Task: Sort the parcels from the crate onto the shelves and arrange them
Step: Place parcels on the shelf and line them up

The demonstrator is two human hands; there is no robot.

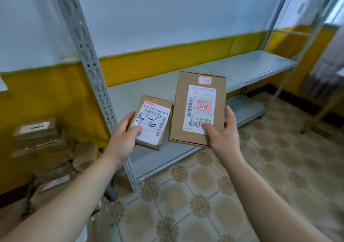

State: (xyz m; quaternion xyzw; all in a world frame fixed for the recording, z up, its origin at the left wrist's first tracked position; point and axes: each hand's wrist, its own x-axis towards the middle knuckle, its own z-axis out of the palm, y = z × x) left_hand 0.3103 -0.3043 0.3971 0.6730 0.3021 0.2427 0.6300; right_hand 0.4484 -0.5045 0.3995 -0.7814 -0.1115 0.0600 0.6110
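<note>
My left hand (123,136) grips a small brown cardboard parcel (151,109) whose white label bears handwritten black marks; the thumb lies on the label. My right hand (222,133) grips a larger flat brown parcel (181,107) with a white shipping label and a red stamp, thumb on the label's lower edge. Both parcels are held side by side, label up, in the air above the front part of a grey metal shelf (147,87). The shelf board beneath them is bare.
A pile of brown parcels (42,148) lies at the lower left beside the perforated grey upright (87,59). A lower shelf board (245,107) shows to the right. Behind is a white and yellow wall; patterned floor tiles (204,195) fill the foreground.
</note>
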